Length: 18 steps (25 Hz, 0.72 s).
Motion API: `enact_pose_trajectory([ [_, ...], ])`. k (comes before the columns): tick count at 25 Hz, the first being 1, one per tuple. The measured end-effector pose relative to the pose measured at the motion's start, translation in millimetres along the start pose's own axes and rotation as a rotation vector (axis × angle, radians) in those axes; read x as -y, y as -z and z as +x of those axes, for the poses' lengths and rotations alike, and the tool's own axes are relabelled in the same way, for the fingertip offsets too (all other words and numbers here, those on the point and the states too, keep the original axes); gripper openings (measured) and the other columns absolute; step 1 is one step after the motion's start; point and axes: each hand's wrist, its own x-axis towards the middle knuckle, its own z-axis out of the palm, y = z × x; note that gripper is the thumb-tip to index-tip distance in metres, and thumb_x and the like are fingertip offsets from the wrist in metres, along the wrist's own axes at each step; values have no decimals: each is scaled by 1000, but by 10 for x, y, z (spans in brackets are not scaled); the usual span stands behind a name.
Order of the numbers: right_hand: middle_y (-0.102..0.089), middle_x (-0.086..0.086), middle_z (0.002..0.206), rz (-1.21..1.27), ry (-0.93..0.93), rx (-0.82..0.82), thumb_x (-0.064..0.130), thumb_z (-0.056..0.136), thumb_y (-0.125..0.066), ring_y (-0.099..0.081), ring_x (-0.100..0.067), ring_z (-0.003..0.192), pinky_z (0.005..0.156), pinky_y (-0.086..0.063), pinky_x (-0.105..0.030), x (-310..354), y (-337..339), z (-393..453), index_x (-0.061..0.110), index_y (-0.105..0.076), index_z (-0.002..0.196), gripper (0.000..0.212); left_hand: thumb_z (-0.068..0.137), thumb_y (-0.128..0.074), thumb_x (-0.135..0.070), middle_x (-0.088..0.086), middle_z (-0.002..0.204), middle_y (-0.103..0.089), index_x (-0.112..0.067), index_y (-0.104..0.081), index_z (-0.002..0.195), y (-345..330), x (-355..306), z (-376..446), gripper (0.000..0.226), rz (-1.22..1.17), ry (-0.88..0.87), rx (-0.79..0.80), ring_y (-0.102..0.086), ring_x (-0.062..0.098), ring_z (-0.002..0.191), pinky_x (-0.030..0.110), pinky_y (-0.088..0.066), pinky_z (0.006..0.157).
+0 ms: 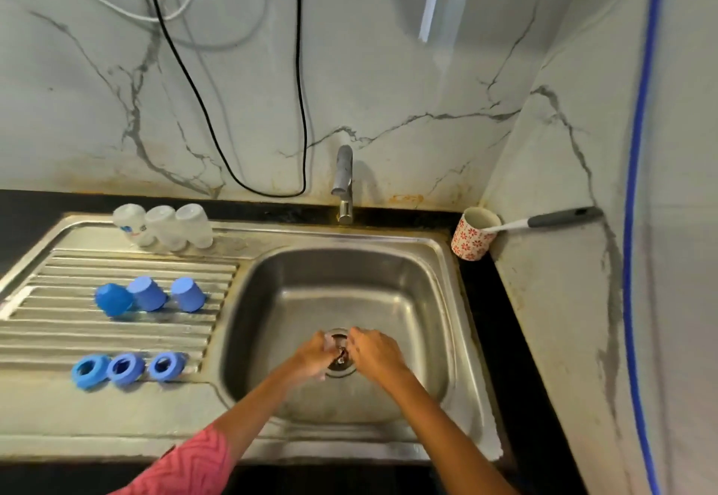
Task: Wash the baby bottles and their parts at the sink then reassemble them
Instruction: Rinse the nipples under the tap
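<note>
Steel surface, ribbed at its left half, carries the parts. Over the sink (439, 300) drain, left hand (311, 356) and right hand (375, 352) curl their fingers round a small clear piece (330, 341), likely a teat; rub it all round. Farther left: three blue rings (126, 368), three blue caps (149, 294), then three translucent bottles (163, 226) at the back edge.

No readable text anywhere here. The leftmost bottle (130, 224), standing on the drainboard far up and to the left of where the two hands meet over the drain, carries a small blue and red printed mark, but it is too blurred to make out a single letter. The cup (474, 233), up and to the right of the hands, shows only a red flower pattern, no words or numbers.
</note>
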Motion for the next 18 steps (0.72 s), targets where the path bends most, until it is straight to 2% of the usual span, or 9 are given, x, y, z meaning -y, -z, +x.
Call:
enact_pose_trajectory([
  [2, -62, -15, 120, -14, 9, 4, 28, 96, -49, -58, -31, 111, 88, -45, -33, 19, 9, -165, 11, -55, 121, 31, 89, -61, -17, 0, 67, -48, -20, -40, 66, -12, -62, -163, 31, 106, -92, -16, -51, 14, 64, 22, -38, 53],
  [4, -63, -13, 116, 33, -19, -99, 29, 94, -51, -59, -30, 109, 87, -46, -33, 30, 7, -219, 13, -54, 120, 31, 85, -67, -22, -6, 67, -45, -16, -46, 66, 2, -61, -302, 29, 166, -155, -87, -46, 14, 76, 24, -31, 59],
  [7, -64, -11, 116, -12, -25, -116, 26, 97, -43, -59, -29, 108, 85, -45, -32, 146, 12, -258, 15, -56, 119, 27, 88, -64, -29, -10, 60, -45, -21, -48, 58, 82, 10, -459, 34, 103, -225, -169, -47, 11, 66, 19, -32, 53],
  [9, -64, -10, 117, -41, 12, -102, 28, 98, -41, -59, -28, 108, 83, -44, -32, 183, -48, -288, 16, -58, 117, 29, 95, -50, -38, -10, 58, -51, -25, -52, 58, 129, 121, -548, 40, 42, -233, -233, -50, 11, 58, 26, -44, 60],
  [12, -58, -9, 123, 20, 119, -112, 24, 93, -48, -50, -29, 116, 91, -40, -32, 166, -100, -314, 18, -50, 123, 31, 96, -48, -34, -8, 68, -57, -27, -55, 67, 190, 323, -720, 31, -22, -220, -328, -55, 11, 64, 31, -48, 64],
  [14, -53, -6, 127, 60, 198, -127, 6, 88, -47, -43, -26, 120, 97, -36, -29, 222, -89, -289, 19, -50, 123, 37, 91, -58, -24, -7, 75, -57, -25, -54, 76, 235, 476, -845, 16, -66, -249, -348, -56, 10, 70, 21, -46, 59],
  [15, -52, -3, 125, 108, 223, -198, 2, 86, -47, -44, -22, 119, 97, -36, -27, 288, -84, -278, 19, -53, 119, 37, 88, -62, -20, -6, 79, -57, -24, -54, 81, 271, 557, -902, 11, -104, -273, -336, -57, 9, 72, 17, -45, 55],
  [17, -53, -1, 119, 182, 236, -331, 8, 89, -51, -50, -19, 112, 93, -39, -27, 405, -101, -265, 17, -55, 113, 26, 88, -63, -20, -3, 85, -58, -24, -56, 92, 341, 691, -1005, 10, -183, -273, -296, -57, 7, 69, 14, -43, 47],
  [18, -53, -2, 119, 172, 223, -321, 12, 91, -51, -52, -20, 110, 92, -41, -29, 474, -130, -261, 16, -55, 113, 23, 89, -62, -21, -2, 85, -59, -24, -56, 96, 395, 752, -1058, 10, -209, -257, -284, -57, 6, 67, 14, -44, 47],
])
